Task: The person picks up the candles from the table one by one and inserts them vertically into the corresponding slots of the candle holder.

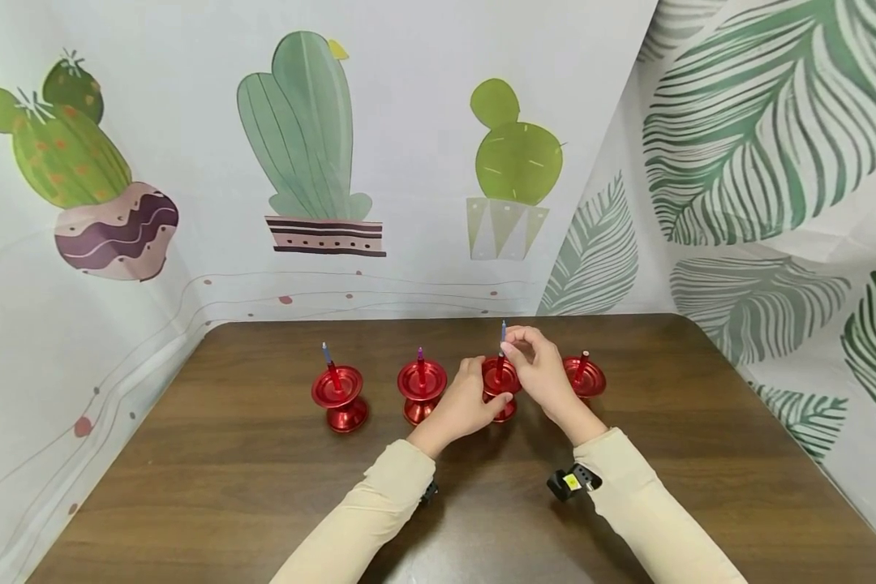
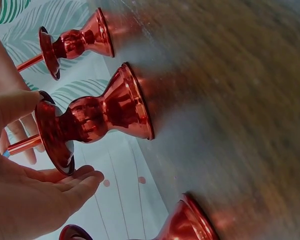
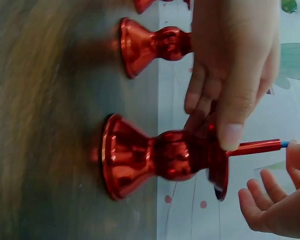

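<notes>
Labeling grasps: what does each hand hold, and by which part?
Left hand grips the third red metal candle holder by its dish rim. Right hand pinches its thin red candle near the top.

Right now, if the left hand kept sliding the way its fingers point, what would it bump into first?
Probably the right hand: the left hand grips the third candle holder and points right, though depth is unclear.

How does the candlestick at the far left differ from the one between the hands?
The far-left candlestick stands untouched; the held candlestick is gripped at its dish by the left hand. The right hand pinches only the held one's candle. Both are glossy red, upright, hourglass-shaped.
</notes>
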{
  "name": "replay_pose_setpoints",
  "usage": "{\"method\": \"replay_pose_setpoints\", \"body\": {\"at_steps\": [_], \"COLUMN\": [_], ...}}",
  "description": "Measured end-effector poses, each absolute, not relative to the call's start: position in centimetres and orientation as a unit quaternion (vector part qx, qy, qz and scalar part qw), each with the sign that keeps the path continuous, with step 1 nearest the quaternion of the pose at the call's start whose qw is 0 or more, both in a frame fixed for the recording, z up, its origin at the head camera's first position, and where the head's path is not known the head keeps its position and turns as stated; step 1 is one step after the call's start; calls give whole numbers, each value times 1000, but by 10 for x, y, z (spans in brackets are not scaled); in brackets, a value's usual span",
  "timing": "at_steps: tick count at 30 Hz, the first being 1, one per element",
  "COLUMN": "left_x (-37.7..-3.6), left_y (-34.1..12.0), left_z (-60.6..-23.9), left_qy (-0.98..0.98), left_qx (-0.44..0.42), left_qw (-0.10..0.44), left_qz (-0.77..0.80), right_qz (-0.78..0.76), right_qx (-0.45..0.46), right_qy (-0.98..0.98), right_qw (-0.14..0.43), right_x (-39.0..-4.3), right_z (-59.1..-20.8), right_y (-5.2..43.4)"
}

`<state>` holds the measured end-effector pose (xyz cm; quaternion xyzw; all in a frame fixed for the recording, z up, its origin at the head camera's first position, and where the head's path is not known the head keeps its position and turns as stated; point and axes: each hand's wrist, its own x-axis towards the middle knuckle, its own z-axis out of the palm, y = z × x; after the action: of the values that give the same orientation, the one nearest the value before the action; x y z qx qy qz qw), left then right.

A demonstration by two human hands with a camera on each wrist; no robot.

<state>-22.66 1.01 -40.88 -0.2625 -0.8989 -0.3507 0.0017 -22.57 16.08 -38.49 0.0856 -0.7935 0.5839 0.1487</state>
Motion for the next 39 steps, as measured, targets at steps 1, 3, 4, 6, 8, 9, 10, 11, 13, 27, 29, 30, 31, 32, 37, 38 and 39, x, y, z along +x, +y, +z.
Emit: {"method": "replay_pose_setpoints", "body": {"at_steps": [1,3,4,6,8,9,10,11,13,27,29,30,31,32,37,38,39], "left_x": [-227,-227,-227,-227,-227,-228,-228,-228,-228,-222,-218,-216,-214,-212,-201,-199,-197], "left_y": [10,11,11,11,10,10,10,10,10,11,13,14,15,16,19,20,21], "left_z": [-409,-409,-409,-409,-408,-408,-408,-408,-408,-413,-412,-411,-410,-409,-402,-400,-399], "left_qy": [-899,-899,-899,-899,-899,-898,-898,-897,-896,-885,-882,-880,-878,-875,-842,-831,-818], "left_qx": [-263,-265,-265,-266,-267,-268,-268,-268,-269,-276,-273,-272,-268,-266,-279,-289,-301], "left_qw": [3,3,3,3,1,1,-1,-1,-1,48,75,89,100,115,208,230,253], "left_qz": [-350,-349,-348,-347,-348,-349,-349,-351,-354,-371,-377,-379,-385,-388,-412,-417,-419], "right_qz": [577,561,554,543,531,524,518,511,495,438,439,436,434,431,420,418,416], "right_qx": [92,103,109,119,130,136,140,145,149,167,180,187,195,199,207,203,200], "right_qy": [-797,-805,-809,-814,-819,-821,-824,-827,-834,-862,-857,-855,-853,-851,-842,-842,-842], "right_qw": [155,164,167,170,175,179,182,186,193,194,201,207,216,224,268,273,279], "right_x": [-226,-227,-227,-227,-228,-229,-229,-229,-229,-205,-198,-195,-192,-188,-173,-170,-167], "right_z": [-386,-388,-390,-391,-392,-393,-393,-393,-393,-382,-378,-376,-374,-372,-365,-364,-362], "right_y": [161,162,163,164,165,165,165,165,165,170,172,173,174,176,189,192,196]}}
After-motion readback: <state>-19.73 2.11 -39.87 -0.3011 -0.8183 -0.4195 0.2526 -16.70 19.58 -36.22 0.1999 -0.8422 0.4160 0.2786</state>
